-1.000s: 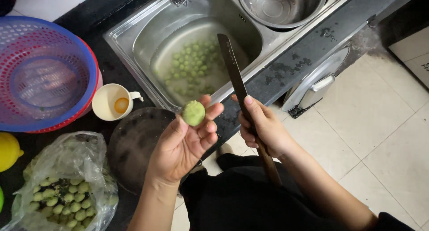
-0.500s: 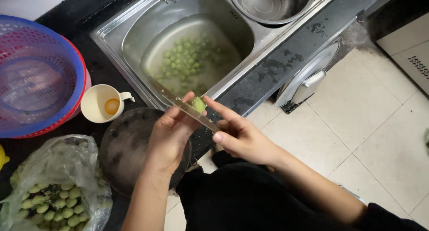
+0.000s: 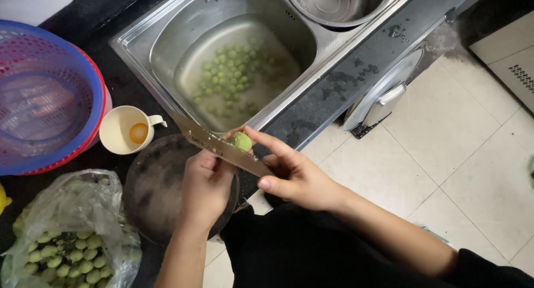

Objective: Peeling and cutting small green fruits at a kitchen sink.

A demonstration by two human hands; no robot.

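Note:
My left hand (image 3: 204, 183) holds a small round green fruit (image 3: 242, 140) at its fingertips, above the edge of the counter. My right hand (image 3: 295, 174) grips a long knife (image 3: 219, 146), whose blade lies across the fruit and points left toward the cup. Both hands meet over a dark round board (image 3: 161, 188). The knife's handle is hidden in my right palm.
A steel sink (image 3: 167, 26) holds a basin of water with several green fruits (image 3: 228, 71). A steel bowl (image 3: 339, 1) sits in the right basin. At left are stacked blue and red baskets (image 3: 44, 93), a cream cup (image 3: 125, 129) and a plastic bag of green fruits (image 3: 67, 249).
My right hand has swung the knife down from upright and laid its blade across the fruit. My left hand closed from an open palm around the fruit.

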